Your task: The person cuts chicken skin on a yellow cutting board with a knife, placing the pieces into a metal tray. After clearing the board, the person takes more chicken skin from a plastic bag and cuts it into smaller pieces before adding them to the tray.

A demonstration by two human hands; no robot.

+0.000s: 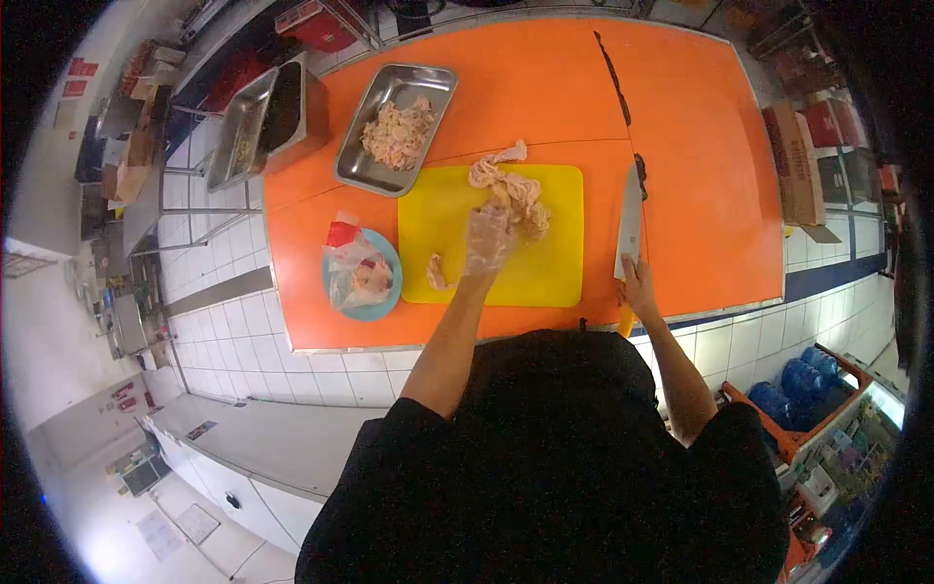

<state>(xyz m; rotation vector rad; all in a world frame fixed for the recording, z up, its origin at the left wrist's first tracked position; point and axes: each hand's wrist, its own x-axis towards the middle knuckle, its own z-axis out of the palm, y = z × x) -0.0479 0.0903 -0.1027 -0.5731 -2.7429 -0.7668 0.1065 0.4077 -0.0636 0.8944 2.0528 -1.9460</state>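
My left hand (pixel 489 238), in a clear plastic glove, is over the yellow cutting board (pixel 559 277) with its fingers closed on the near end of a pile of pale raw chicken skin (pixel 522 191). Part of that pile reaches past the board's far edge. A small separate strip of skin (pixel 437 273) lies at the board's left side. To the right of the board, my right hand (pixel 637 289) grips a large knife (pixel 629 226) by its yellow handle. The blade points away from me, above the orange tabletop.
A steel tray (pixel 352 161) with chopped pale pieces stands beyond the board's left corner. Left of the board, a blue plate (pixel 375 311) carries a plastic bag (pixel 348 261) with raw meat. Another steel pan (pixel 238 127) is past the table's left edge.
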